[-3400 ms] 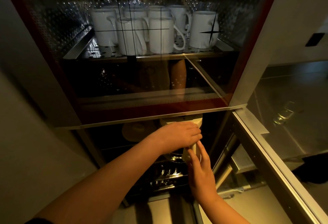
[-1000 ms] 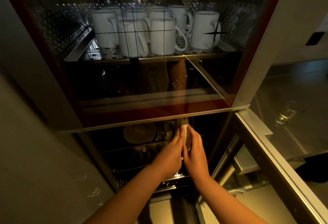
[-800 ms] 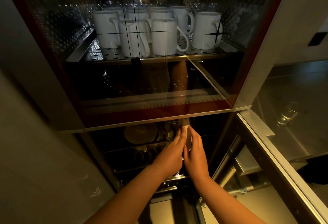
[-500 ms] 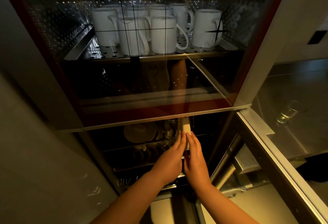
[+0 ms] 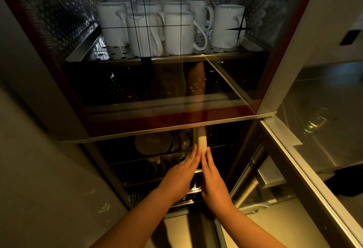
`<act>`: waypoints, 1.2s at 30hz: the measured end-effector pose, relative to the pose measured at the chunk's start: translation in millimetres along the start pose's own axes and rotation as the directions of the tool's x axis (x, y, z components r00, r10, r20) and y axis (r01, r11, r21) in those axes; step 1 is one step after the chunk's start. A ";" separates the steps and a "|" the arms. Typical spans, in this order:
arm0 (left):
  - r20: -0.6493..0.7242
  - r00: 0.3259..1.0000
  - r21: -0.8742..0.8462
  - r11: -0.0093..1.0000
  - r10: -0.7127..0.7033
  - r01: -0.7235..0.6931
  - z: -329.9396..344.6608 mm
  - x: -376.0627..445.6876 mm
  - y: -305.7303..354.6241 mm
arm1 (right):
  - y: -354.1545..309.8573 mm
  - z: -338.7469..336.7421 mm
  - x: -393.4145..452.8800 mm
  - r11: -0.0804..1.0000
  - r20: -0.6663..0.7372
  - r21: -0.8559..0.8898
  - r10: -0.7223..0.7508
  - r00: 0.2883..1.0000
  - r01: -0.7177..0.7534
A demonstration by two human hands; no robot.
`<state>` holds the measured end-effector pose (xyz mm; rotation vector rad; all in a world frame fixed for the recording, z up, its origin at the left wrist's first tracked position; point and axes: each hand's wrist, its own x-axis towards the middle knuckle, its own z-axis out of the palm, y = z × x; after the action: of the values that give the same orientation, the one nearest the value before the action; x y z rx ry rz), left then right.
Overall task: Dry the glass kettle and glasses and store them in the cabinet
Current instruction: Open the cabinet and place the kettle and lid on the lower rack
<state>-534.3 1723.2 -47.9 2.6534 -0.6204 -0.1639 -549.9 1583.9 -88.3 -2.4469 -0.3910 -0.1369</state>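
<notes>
Reaching w/ both hands, left hand [image 5: 181,176] & right hand [image 5: 213,181] flat, fingers straight, touching the glass kettle [image 5: 202,142] on the lower cabinet rack [image 5: 137,161]. Dark here; it could tip & crack.

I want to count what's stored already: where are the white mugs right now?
In the head view, the white mugs stand clustered on the perforated metal shelf in the cabinet's upper compartment, behind the glass door.

The room is dim. White mugs [image 5: 176,31] stand on a perforated metal shelf [image 5: 157,58]. Right of the shelf hangs an open glass door [image 5: 314,129]; below it is pale floor [image 5: 275,234].
</notes>
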 end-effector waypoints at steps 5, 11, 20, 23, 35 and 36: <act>-0.010 1.000 -0.019 1.000 0.025 -0.025 -0.4 7.3 -3.5 | 8.9 0.2 5.4 0.999 0.011 0.034 -0.014 1.000 0.013; -0.002 0.999 -0.033 0.999 0.042 -0.042 3.3 11.3 -1.2 | 10.8 -1.5 7.9 0.998 0.013 0.067 -0.012 1.000 0.011; 0.014 1.000 -0.152 0.988 -0.016 0.018 0.3 13.8 -2.3 | 11.3 -0.9 20.1 0.999 0.059 0.052 -0.010 0.998 0.007; 0.024 1.000 -0.165 0.986 -0.018 0.022 -0.7 16.9 -6.2 | 12.4 0.7 22.8 0.998 0.058 0.062 -0.021 0.998 0.018; 0.095 0.994 -0.175 0.983 -0.045 0.061 -7.3 29.6 -6.9 | 10.9 -6.8 30.4 0.996 0.040 0.075 -0.044 0.998 0.041; 0.096 0.994 -0.173 0.983 -0.046 0.062 -7.5 31.1 -6.1 | 10.5 -8.2 31.0 0.996 0.032 0.077 -0.052 0.998 0.049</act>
<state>-502.5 1717.0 -44.2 2.5038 -0.5365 -0.3417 -517.2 1578.6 -82.1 -2.3673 -0.4652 -0.1004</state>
